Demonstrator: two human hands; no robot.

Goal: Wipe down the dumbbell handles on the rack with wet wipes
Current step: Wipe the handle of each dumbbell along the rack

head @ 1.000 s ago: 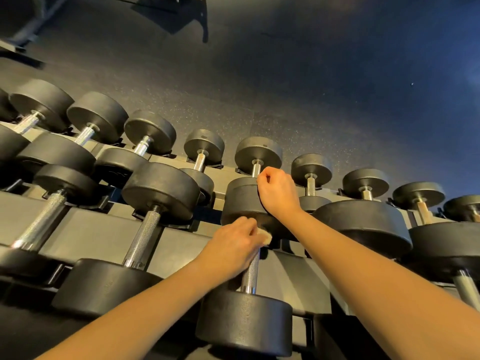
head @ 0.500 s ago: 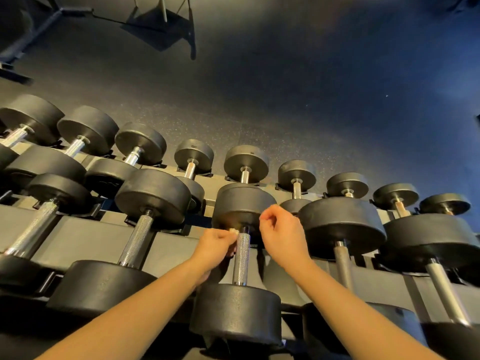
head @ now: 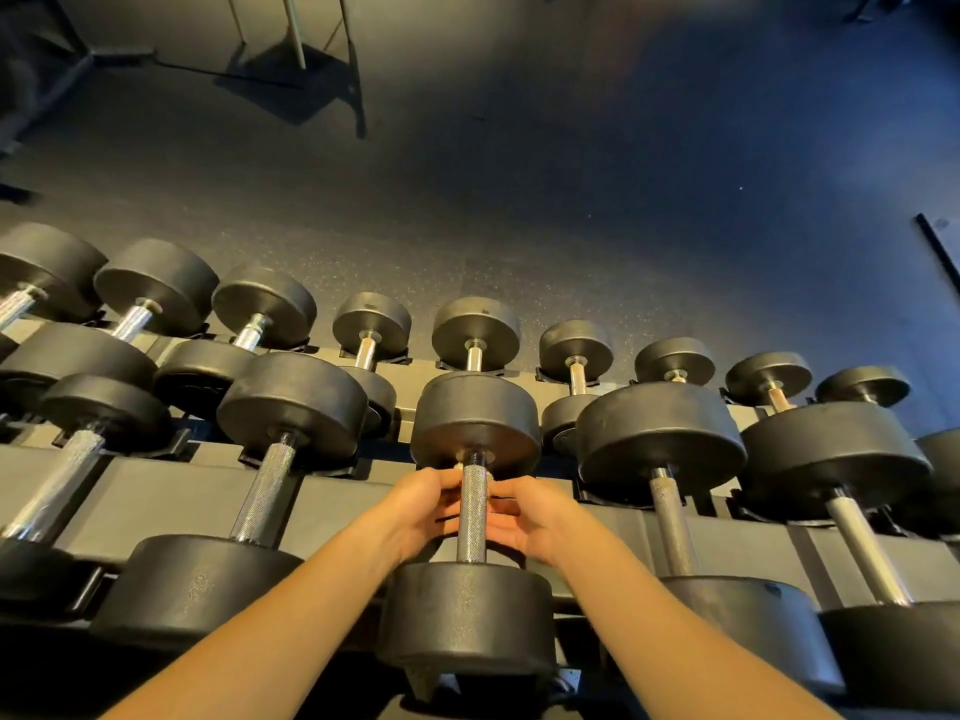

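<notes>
From the head view, the black round-headed dumbbell (head: 467,621) in the middle of the lower row lies with its knurled steel handle (head: 471,517) running straight away from the person, near head towards them, far head up the slope. That long axis is what any wiping stroke has to follow. The left hand (head: 423,511) is just left of that handle and the right hand (head: 530,522) just right of it. Both are level with its upper half and about equally near, with fingers curled in towards the bar from either side. A small pale wet wipe (head: 457,467) peeks out at the handle's top end, touching it by the left fingertips, which look to be pinching it. Whether the right hand grips the wipe or only the bar I cannot tell, as the bar hides what lies behind it. The handle rests on a grey metal tiered rack (head: 156,491). A larger black dumbbell (head: 660,439) lies just right of the handle and another (head: 291,402) just left, so there is little sideways room. A row of smaller dumbbells (head: 475,324) sits beyond its far head, and past them is dark speckled rubber floor (head: 571,174)
</notes>
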